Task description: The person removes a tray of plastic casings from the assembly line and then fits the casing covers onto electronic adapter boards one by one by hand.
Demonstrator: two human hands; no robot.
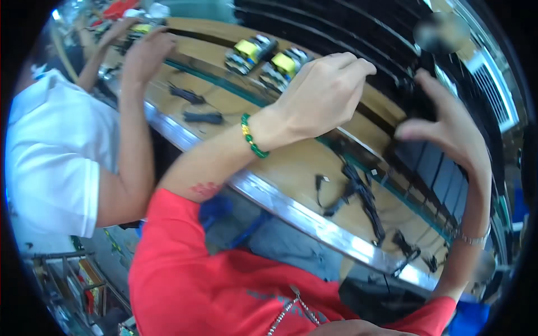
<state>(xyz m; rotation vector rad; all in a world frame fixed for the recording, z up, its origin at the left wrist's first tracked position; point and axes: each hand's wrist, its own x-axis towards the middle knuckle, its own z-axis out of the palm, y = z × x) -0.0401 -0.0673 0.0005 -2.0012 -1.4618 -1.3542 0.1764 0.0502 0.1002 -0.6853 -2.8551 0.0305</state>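
My left hand [328,95], with a green and gold bead bracelet [251,136] at its wrist, is raised over the workbench [291,162]. Its fingers are curled and pinched together; anything between them is hidden. Close by its knuckles are a yellow-topped electronic part [284,66] and a second one [245,55] farther left. My right hand [451,120] is held up at the right with thumb and fingers spread and nothing seen in its grasp. Black cables with plugs [361,193] lie on the bench between my arms.
At the left a co-worker in a white shirt [61,151] reaches over the bench with both hands. Two bundled cables [203,117] lie near that person. A metal edge [297,213] runs along the bench front. Black slatted material [336,28] stands behind.
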